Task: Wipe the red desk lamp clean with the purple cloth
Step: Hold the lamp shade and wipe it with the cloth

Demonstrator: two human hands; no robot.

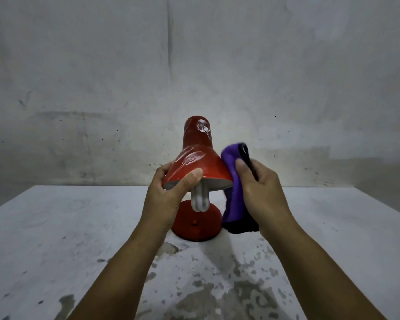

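The red desk lamp [198, 155] stands on the white table, its shade tipped toward me, with a white bulb [201, 199] hanging out below and a round red base [195, 224] under it. My left hand [169, 192] grips the shade's lower rim, thumb across the front. My right hand [261, 188] holds the purple cloth [234, 181] bunched up and pressed against the shade's right side. The cloth's dark lower end hangs down beside the base.
The white table [56, 239] is stained with grey patches near me. A worn grey wall [194, 65] rises close behind the table's far edge.
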